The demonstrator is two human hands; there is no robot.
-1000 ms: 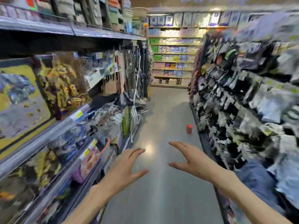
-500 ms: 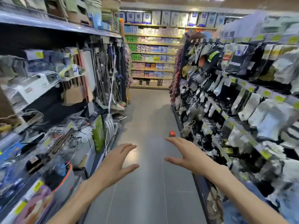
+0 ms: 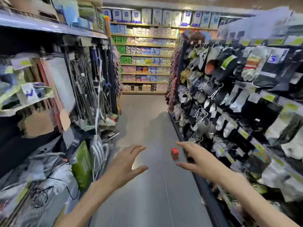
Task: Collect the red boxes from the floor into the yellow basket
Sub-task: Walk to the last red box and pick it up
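I'm looking down a shop aisle, grey floor (image 3: 147, 185) running ahead between two tall racks. The left shelving (image 3: 49, 112) is crammed with packets and hanging tools that bulge into the walkway; the right rack (image 3: 229, 104) is hung thick with socks and gloves on hooks. That's my first worry: a swinging arm could catch a hook or knock stock down among the things I'm collecting.

Both arms are out in front. My left hand (image 3: 126, 166) is spread wide, fingers apart, holding nothing. My right hand (image 3: 198, 163) is the same, fingers splayed and empty.

Between them, further down the aisle, one red box (image 3: 174, 154) stands upright on the floor, close to the foot of the right rack and well apart from both hands. I judge it's beyond reach from here. Everything is blurred, so misjudging the reach and tipping or kicking the box under the rack is a real risk.

Containers: the yellow basket isn't anywhere in view, so I can't say what's in it, nor where this box will go.
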